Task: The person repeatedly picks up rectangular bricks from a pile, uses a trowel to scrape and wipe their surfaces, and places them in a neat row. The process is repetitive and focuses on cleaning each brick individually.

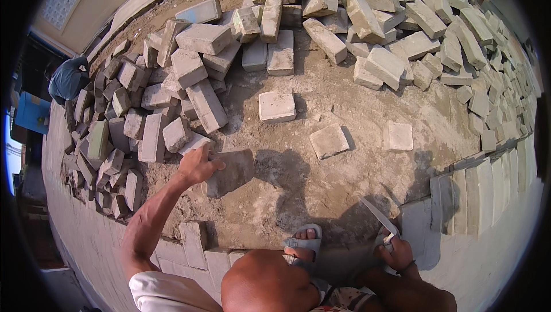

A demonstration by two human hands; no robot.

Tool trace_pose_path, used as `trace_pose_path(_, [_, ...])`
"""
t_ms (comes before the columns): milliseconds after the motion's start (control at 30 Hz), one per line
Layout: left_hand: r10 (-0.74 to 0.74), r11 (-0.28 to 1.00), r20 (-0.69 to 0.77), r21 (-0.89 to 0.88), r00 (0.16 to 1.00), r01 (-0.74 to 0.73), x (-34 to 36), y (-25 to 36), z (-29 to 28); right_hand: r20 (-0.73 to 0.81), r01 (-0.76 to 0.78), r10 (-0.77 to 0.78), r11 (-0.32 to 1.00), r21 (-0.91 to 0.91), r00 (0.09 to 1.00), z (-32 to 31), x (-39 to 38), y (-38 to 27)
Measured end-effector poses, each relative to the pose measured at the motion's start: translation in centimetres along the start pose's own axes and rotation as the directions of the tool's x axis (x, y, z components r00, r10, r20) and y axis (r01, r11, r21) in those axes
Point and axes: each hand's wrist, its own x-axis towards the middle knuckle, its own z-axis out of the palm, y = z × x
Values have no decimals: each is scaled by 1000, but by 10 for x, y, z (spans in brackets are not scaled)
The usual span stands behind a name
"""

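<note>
Our left hand (197, 166) clamps the paver (228, 171) by its near edge; right hand (396, 253) grips the trowel (379, 217). One-edge grip, so it could slip onto our sandalled foot (302, 242) below.

No packages, labels, signs or screens can be made out anywhere in the head view; the only candidate is a flat blue rectangular shape (33, 112) at the far left edge, beside a crouching person, too dark and distorted there to tell what kind of thing it is
</note>
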Motion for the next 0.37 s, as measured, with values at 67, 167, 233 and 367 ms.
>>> trace_pose_path(67, [38, 998, 96, -53, 995, -33, -5, 30, 15, 20, -27, 27, 1000, 3, 999, -5, 7, -10])
trace_pose_path(167, [108, 976, 161, -207, 981, -74, -14, 79, 12, 115, -95, 88, 994, 52, 989, -12, 11, -13])
trace_pose_path(233, [182, 941, 131, -310, 974, -134, -12, 100, 11, 117, -148, 137, 985, 91, 984, -18, 17, -18])
trace_pose_path(367, [211, 783, 253, -622, 944, -8, -3, 136, -1, 139, -293, 266, 925, 242, 954, -34, 46, -38])
